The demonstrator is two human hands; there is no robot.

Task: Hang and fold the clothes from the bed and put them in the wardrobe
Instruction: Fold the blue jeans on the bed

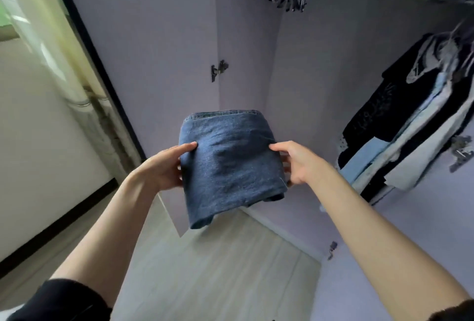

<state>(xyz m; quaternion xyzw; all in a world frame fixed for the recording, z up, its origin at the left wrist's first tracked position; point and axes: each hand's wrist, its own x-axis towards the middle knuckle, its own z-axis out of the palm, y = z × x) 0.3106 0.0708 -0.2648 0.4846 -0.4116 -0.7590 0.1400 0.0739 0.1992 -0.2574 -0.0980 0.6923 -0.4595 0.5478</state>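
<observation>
Here | folded denim jeans (230, 164), soft rectangular wad | left grip (164, 169), right grip (300, 164) pinching its sides

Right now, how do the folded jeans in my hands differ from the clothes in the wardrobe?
The folded jeans are one compact denim bundle; the hanging clothes are a mixed row of black, white and light blue.
The jeans are gripped between the left hand and right hand; the clothes hang at the wardrobe's right.
</observation>
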